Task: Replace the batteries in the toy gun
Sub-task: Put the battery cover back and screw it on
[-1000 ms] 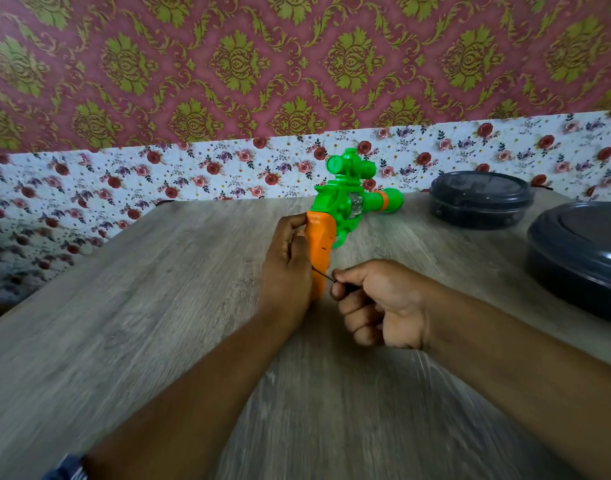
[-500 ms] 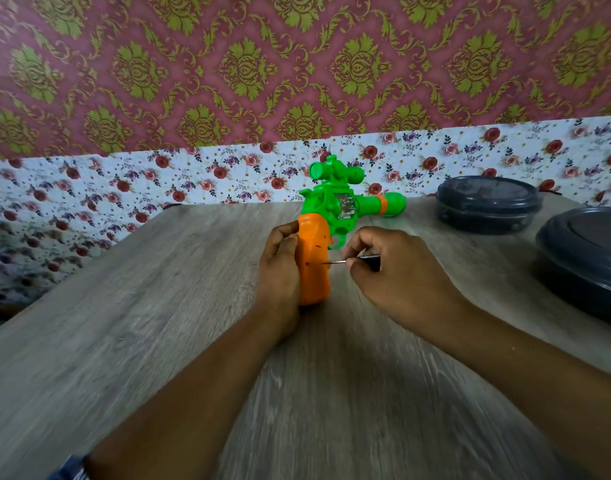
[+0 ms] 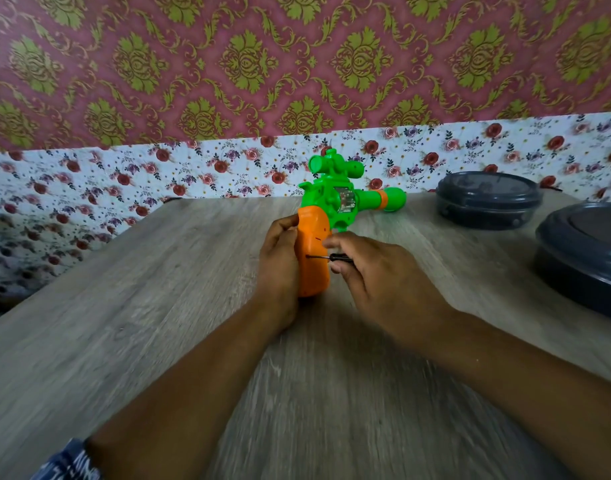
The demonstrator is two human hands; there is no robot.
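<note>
1. While the left hand (image 3: 280, 261) grips the orange handle of the toy gun (image 3: 326, 216) from the left, thumb and fingers curled round its back edge, the right hand (image 3: 376, 278) pinches a small screwdriver (image 3: 328, 258) between thumb and bent fingers, its thin shaft level and its tip touching the handle's right face.
2. Standing butt-down on the table (image 3: 158, 306), the toy gun sits midway between the left and right edges, nearer the far edge; its green barrel points right, toward two dark round containers (image 3: 487, 199) near the far right corner.
3. Most of the screwdriver's black handle is hidden inside the right hand. The left fingertips lie behind the orange handle. The nearer container is cut off by the right frame edge. Whether a screw sits under the tip is too small to tell.
4. Compared with half a second ago, the right hand has dropped lower beside the handle, and the screwdriver tip meets it lower down; the left hand's grip is unchanged.
</note>
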